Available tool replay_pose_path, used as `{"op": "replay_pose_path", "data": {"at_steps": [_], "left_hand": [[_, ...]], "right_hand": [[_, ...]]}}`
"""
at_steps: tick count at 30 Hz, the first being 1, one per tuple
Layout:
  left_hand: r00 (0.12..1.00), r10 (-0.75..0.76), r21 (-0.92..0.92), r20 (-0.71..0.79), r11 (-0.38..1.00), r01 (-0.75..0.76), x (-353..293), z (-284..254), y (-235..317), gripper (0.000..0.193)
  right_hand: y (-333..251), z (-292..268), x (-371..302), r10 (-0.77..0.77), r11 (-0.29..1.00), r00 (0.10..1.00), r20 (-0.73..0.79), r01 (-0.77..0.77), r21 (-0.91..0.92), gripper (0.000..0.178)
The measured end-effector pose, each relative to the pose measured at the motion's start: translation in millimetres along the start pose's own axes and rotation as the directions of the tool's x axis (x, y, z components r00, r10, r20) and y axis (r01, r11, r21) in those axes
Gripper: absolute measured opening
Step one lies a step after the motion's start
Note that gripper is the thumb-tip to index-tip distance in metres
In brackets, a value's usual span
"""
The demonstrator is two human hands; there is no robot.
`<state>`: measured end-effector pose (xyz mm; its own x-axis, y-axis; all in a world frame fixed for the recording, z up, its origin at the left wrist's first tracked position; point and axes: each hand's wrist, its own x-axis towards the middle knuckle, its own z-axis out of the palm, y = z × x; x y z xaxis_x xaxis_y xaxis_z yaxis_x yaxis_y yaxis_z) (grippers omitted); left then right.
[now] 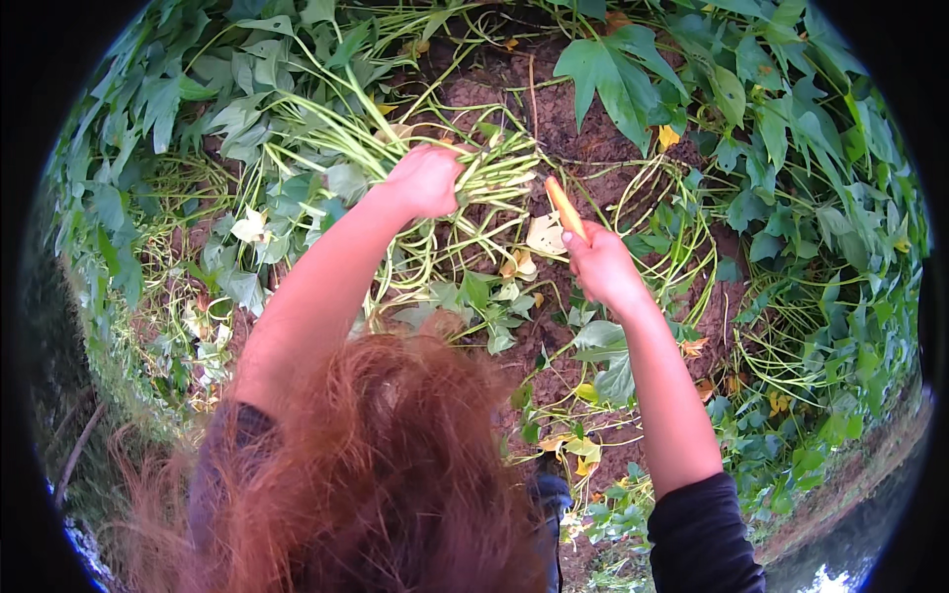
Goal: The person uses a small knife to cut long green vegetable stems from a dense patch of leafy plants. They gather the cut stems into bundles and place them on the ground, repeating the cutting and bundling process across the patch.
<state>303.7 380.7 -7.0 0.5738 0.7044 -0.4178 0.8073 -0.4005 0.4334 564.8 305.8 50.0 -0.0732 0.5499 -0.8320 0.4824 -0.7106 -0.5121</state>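
Observation:
My left hand (427, 182) is closed around a thick bunch of green leaf stems (499, 170). Their cut-looking pale ends point right, and leaves trail from the bunch toward the upper left. Just right of those ends, my right hand (603, 265) grips a slim orange tool (565, 208), its tip angled up and left. The tool's exact kind is not clear, and no blade can be made out. A small gap separates it from the stems. Under both hands lie tangled vine stems (435, 242) and a pale withered leaf (546, 235).
Dense broad-leaved vines (811, 198) grow along the right side, with more foliage (148, 119) at the left. Reddish-brown soil (583, 128) shows between the stems. A yellow leaf (668, 136) lies at the upper right. Hair covers the lower middle of the view.

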Motion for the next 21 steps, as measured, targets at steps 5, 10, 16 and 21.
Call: {"op": "replay_pose_path", "data": {"at_steps": [5, 10, 16, 21], "left_hand": [[0.891, -0.108, 0.032, 0.44, 0.994, 0.105, 50.3, 11.1, -20.2, 0.052], [0.782, -0.243, 0.086, 0.574, 0.968, 0.238, 69.1, -5.1, -4.2, 0.045], [0.863, -0.22, 0.116, 0.455, 0.975, 0.187, 32.8, -3.2, 20.5, 0.035], [0.988, -0.152, -0.002, 0.041, 0.988, 0.152, -87.9, -50.4, 36.3, 0.026]], "right_hand": [[-10.4, -11.5, -41.8, 0.192, 0.876, 0.969, 0.156, -0.241, 0.418, 0.017], [-9.3, -21.4, -28.8, 0.193, 0.815, 0.96, 0.204, -0.272, 0.512, 0.019], [30.6, 15.9, -60.9, 0.13, 0.911, 0.988, 0.087, -0.153, 0.383, 0.019], [64.3, 14.5, -208.2, 0.262, 0.688, 0.965, -0.022, -0.171, 0.706, 0.021]]}}
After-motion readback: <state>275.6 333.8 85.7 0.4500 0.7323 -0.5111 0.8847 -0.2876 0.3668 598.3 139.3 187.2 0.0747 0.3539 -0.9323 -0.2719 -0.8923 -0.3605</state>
